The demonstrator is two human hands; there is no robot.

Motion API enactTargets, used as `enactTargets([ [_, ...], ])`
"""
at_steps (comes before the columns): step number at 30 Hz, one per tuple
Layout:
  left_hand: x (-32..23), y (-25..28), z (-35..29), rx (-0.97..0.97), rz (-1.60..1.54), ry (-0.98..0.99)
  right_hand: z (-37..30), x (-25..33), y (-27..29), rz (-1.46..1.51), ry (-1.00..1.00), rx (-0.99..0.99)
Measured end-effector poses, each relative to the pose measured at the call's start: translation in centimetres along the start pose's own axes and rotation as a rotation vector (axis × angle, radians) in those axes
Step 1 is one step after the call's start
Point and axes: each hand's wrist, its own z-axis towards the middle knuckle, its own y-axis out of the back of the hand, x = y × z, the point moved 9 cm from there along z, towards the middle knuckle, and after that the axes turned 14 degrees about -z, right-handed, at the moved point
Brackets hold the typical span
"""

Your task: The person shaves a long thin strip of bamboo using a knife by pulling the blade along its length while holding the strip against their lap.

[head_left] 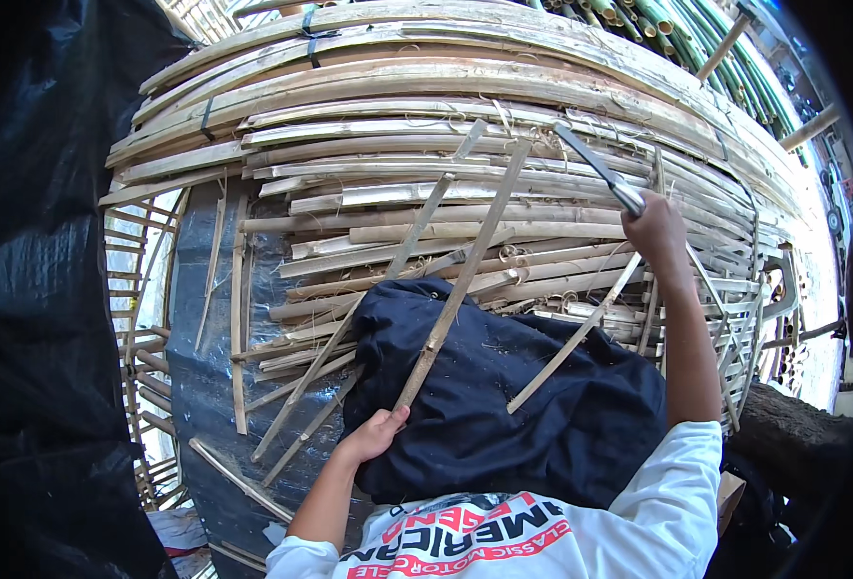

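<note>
My left hand (376, 436) is closed around the near end of a long, flat bamboo strip (464, 280). The strip slants away from me, crosses over a dark cloth (542, 425) on my lap and ends above the stacked bamboo. Out to the right, my right hand (658, 232) grips a knife (592, 161) by its handle. Its long, narrow blade points far and left, apart from the held strip. Another loose strip (575, 334) lies slanted across the cloth below my right hand.
Split bamboo lengths (417, 174) are stacked crosswise ahead, with curled shavings among them. Several strips lie on a dark sheet (195, 289) at left. A black tarp (40, 251) hangs at the far left. Green bamboo poles (735, 77) lie at the far right.
</note>
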Motion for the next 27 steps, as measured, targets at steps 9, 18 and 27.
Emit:
enactTargets([
  [9, -0.1, 0.2, -3.7, -0.092, 0.201, 0.09, -21.0, -1.5, -5.1, 0.945, -0.071, 0.278],
  [18, 1.4, 2.2, -6.1, -0.1, 0.146, -0.017, -30.8, -5.0, -5.2, 1.332, -0.286, 0.336],
  [27, -4.4, 2.1, -8.6, -0.499, 0.793, -0.257, -29.6, -4.6, -5.5, 1.407, -0.258, 0.359],
])
